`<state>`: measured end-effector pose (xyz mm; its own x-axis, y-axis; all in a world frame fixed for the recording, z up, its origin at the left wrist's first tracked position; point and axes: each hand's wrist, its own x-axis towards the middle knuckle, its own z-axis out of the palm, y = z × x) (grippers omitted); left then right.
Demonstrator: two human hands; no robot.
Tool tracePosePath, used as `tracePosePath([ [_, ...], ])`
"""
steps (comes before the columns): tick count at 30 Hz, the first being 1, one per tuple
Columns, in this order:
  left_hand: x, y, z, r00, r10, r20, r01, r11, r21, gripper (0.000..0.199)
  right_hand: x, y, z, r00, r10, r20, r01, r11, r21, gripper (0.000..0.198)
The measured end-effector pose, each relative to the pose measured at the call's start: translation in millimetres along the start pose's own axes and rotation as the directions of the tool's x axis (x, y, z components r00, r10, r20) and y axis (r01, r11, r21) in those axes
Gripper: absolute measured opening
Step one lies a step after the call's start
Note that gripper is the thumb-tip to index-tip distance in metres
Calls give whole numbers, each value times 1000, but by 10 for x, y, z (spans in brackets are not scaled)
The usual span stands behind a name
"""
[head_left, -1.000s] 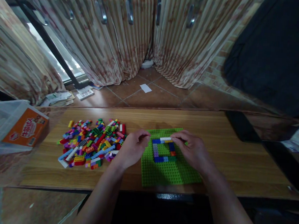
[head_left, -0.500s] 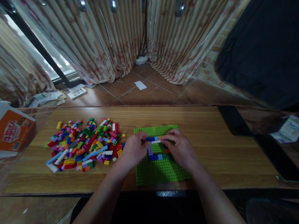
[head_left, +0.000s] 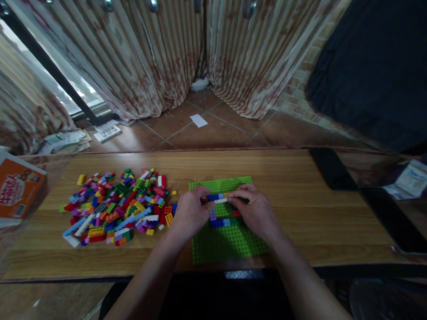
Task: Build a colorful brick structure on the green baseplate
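A green baseplate lies on the wooden table and carries a rough ring of blue, purple, red and other coloured toy bricks. Over the far side of that ring, a narrow white toy brick spans between my fingertips. My left hand pinches its left end, beside a dark blue brick. At the other end, the closed fingers of my right hand grip it, palm above the red brick. Whether the white brick is pressed down onto studs cannot be made out.
A wide heap of loose toy bricks spreads over the table's left half. Beyond the left end stands a clear tub with an orange label. Two dark flat panels lie at the right. Striped curtains hang behind.
The view has shifted slightly. Both hands stay at the far side of the brick ring, with the white brick still between them and looking slightly more tilted.
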<state>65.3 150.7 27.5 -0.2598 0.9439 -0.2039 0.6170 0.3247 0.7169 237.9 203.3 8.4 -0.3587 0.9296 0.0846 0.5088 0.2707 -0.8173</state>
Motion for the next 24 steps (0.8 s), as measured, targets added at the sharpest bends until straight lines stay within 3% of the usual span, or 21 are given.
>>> tracePosePath([
  [3,-20,19,0,999,23,-34,-22,999,34,27,-5,1,-7,1000,3,7,-3,1000,31,9],
  [9,-70,53,38,980,195,-28,-187,965,182,16,-8,42,0,1000,-5,8,5,999,38,10],
  [16,-112,126,96,972,233,-25,-205,896,394,16,0,54,21,1000,3,-8,-3,1000,19,10],
  [24,-80,115,104,977,202,-71,-176,945,275,10,13,22,63,995,30,-93,-33,999,-25,6],
])
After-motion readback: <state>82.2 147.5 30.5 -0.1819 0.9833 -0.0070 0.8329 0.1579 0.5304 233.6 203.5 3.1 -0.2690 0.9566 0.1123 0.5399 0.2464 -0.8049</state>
